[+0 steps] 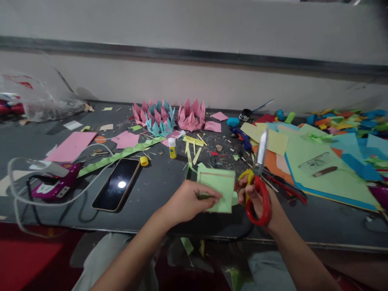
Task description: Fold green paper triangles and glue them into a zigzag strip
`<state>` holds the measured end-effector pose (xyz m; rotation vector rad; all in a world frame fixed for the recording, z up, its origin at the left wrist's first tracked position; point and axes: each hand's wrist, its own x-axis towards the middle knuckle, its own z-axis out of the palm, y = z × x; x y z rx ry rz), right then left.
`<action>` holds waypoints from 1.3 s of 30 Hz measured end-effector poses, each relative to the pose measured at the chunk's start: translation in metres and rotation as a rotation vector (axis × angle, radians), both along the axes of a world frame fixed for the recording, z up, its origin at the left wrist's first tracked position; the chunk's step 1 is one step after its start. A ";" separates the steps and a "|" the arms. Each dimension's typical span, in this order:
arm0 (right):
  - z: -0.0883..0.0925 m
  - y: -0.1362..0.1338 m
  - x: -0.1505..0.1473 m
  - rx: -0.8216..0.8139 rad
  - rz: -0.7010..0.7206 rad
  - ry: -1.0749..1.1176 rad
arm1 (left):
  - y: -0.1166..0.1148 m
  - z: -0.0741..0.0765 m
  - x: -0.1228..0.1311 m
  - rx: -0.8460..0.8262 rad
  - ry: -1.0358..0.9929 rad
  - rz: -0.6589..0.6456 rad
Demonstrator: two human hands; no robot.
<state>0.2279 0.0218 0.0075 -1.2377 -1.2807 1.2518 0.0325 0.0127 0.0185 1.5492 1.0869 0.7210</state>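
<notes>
Pinched between the fingers of my left hand (pixel 192 200) is a light green paper square (pixel 222 182) with a brownish line along its top and left sides. My right hand (pixel 263 200) grips a pair of scissors (pixel 262 194) with one red and one yellow handle. The metal blades point up, apart from the paper. Fingers of my right hand come close to the paper's right edge, where a small green piece sticks out; whether they touch it I cannot tell. Behind the square stands a glue stick (pixel 172 148), its yellow cap (pixel 144 161) lying off to the left.
Pink and blue folded paper crowns (pixel 191 117) stand at the back. A phone (pixel 117 184), a purple device (pixel 56 184) with cables and a green folded strip (pixel 121 154) lie left. A blue glue gun (pixel 242 137), red-handled pliers (pixel 287 188) and green sheets (pixel 315 161) lie right.
</notes>
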 end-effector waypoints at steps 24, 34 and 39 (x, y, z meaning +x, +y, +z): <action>0.005 -0.002 -0.001 -0.074 0.088 -0.119 | 0.007 0.009 -0.020 0.077 0.089 -0.160; -0.009 -0.001 -0.002 -0.017 -0.148 0.061 | 0.003 0.002 -0.010 0.033 -0.044 -0.050; -0.007 -0.001 -0.003 -0.016 -0.133 0.001 | 0.003 -0.003 -0.007 0.052 -0.096 0.023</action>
